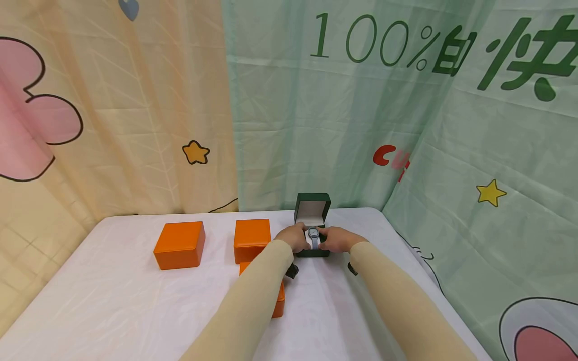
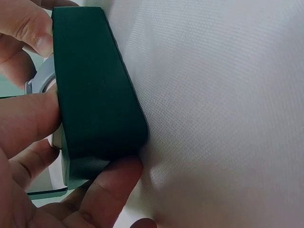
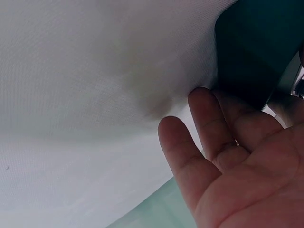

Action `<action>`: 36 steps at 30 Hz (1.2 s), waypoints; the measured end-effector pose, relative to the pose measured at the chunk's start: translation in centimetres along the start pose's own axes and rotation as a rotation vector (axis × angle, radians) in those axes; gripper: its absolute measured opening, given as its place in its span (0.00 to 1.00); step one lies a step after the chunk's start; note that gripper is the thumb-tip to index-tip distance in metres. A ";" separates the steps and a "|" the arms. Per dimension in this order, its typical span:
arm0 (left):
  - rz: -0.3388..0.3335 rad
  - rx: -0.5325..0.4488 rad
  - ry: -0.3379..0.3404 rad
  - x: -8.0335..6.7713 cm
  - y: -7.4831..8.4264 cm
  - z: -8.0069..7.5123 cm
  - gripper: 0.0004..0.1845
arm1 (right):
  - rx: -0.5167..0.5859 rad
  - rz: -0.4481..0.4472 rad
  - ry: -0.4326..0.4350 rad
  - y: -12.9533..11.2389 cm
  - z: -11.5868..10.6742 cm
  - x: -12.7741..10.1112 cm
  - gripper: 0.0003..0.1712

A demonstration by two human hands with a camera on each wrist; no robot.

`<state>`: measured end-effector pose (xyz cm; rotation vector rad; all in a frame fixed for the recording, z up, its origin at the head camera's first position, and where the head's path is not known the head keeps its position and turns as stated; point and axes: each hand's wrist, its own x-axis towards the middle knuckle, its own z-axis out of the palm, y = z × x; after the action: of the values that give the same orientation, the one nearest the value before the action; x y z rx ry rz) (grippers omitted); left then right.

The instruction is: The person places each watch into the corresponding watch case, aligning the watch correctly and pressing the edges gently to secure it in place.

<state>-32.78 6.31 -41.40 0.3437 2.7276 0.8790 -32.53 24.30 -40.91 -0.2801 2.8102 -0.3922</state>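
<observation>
A dark green watch box (image 1: 312,253) stands on the white-covered table with its lid (image 1: 312,200) raised. Inside it, a wristwatch with a grey-blue strap (image 1: 314,240) is wrapped round a pale cushion. My left hand (image 1: 295,237) pinches the left side of the cushion between thumb and index finger, while its lower fingers touch the box's green side (image 2: 95,85). From the opposite side my right hand (image 1: 337,239) pinches the cushion. Its outer fingers (image 3: 206,114) are spread beside the box, one near the cloth. The right fingertips at the cushion are partly hidden.
One orange box (image 1: 179,245) sits at the left of the white table (image 1: 113,301). A second orange box (image 1: 252,235) is left of the green box. The left sleeve (image 1: 244,301) partly covers another orange box (image 1: 279,303). A printed curtain (image 1: 316,125) hangs behind.
</observation>
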 end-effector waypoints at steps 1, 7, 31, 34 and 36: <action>0.000 0.001 0.000 0.0 0.0 0.0 0.32 | 0.003 -0.001 0.001 0.0 0.0 0.0 0.41; 0.001 0.006 0.003 0.0 0.0 0.0 0.31 | 0.010 0.001 0.007 0.2 -0.1 -0.1 0.41; -0.005 0.024 0.005 -0.4 0.1 0.1 0.33 | 0.003 0.014 -0.021 0.2 -0.2 -0.2 0.41; -0.011 0.023 0.007 -0.2 0.1 0.1 0.33 | 0.005 0.017 -0.020 0.1 -0.2 -0.2 0.41; -0.016 0.023 0.008 -0.2 0.1 0.1 0.34 | 0.012 0.022 -0.020 0.1 -0.2 -0.2 0.41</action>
<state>-32.59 6.40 -41.42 0.3233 2.7460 0.8470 -32.43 24.48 -40.71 -0.2493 2.7878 -0.3992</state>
